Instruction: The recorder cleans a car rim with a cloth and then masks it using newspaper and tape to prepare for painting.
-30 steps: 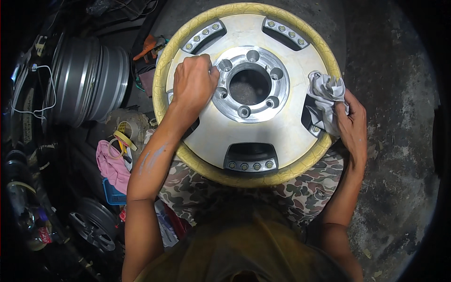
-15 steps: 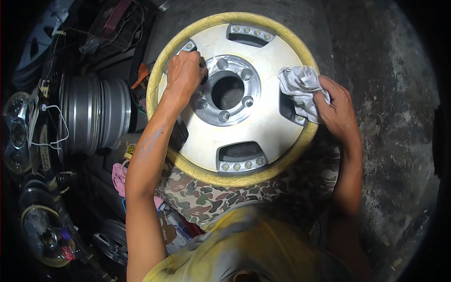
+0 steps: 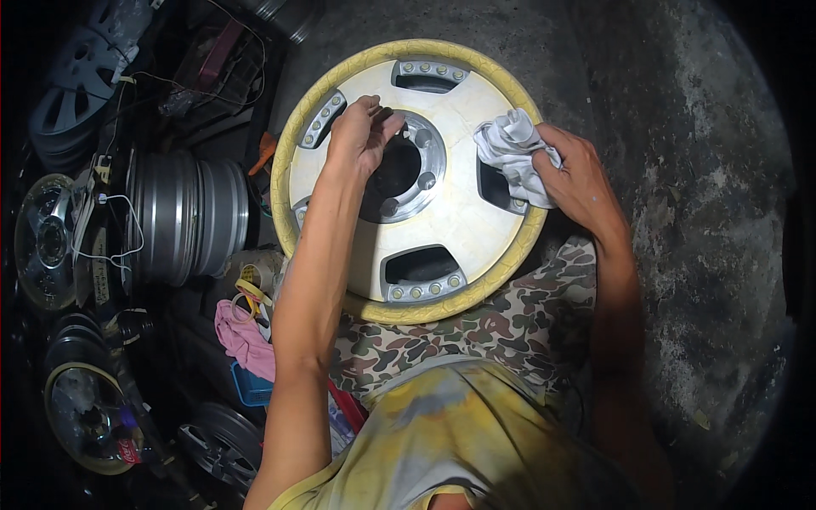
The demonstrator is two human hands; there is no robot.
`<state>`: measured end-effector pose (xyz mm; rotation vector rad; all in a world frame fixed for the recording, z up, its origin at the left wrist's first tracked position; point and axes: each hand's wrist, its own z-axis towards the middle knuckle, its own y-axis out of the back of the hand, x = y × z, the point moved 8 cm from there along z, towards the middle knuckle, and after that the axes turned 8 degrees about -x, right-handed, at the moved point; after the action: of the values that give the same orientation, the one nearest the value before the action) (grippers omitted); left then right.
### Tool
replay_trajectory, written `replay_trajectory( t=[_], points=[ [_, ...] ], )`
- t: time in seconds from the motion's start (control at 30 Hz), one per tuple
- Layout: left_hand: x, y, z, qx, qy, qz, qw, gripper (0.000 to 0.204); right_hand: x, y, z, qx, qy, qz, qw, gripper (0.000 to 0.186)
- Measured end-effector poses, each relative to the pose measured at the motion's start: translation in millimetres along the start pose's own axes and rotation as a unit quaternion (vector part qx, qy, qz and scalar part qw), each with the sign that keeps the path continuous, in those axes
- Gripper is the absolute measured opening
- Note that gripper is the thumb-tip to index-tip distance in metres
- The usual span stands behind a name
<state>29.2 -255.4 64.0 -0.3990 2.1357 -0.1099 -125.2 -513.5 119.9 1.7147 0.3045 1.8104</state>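
A wheel rim [image 3: 463, 110] with a white face and a bright metal hub ring lies in front of me. Yellow tape [image 3: 501, 72] wraps its outer edge. Over the left side of the hub, my left hand [image 3: 361, 140] has its fingers apart, with nothing visible in them; its forearm hides part of the rim's left side. A crumpled white cloth [image 3: 514, 153] is gripped in my right hand [image 3: 580, 178] at the rim's right side. It partly covers the right-hand cutout, where small round bolts show.
More wheel rims [image 3: 187, 217] stand at the left, beside a cable. Near my left forearm are a roll of yellow tape [image 3: 253, 293], a pink cloth [image 3: 242, 336] and a blue tray [image 3: 248, 387]. Stained concrete floor [image 3: 705, 212] stretches along the right.
My left hand has turned and spread its fingers, shifting toward the hub. My right hand still holds the white cloth at the rim's right side. The whole view has shifted slightly.
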Motion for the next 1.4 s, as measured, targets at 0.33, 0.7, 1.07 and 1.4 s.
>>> replay_trajectory(
  t=[0.33,0.7,1.07,1.4],
  points=[
    [26,-29,-31,0.004,0.042,-0.019,0.999,0.046,-3,13,-12,-0.018,-0.002,0.014,1.000,0.035],
    [41,-23,-72,0.114,0.063,0.171,0.977,0.037,-7,16,-23,-0.012,0.017,0.005,1.000,0.037],
    [42,15,-89,0.198,-0.069,0.447,0.870,0.033,-6,13,-24,0.007,0.003,-0.014,1.000,0.037],
    [26,17,-120,0.221,-0.341,0.631,0.661,0.028,-6,9,-22,0.006,0.011,-0.022,1.000,0.038]
  ],
)
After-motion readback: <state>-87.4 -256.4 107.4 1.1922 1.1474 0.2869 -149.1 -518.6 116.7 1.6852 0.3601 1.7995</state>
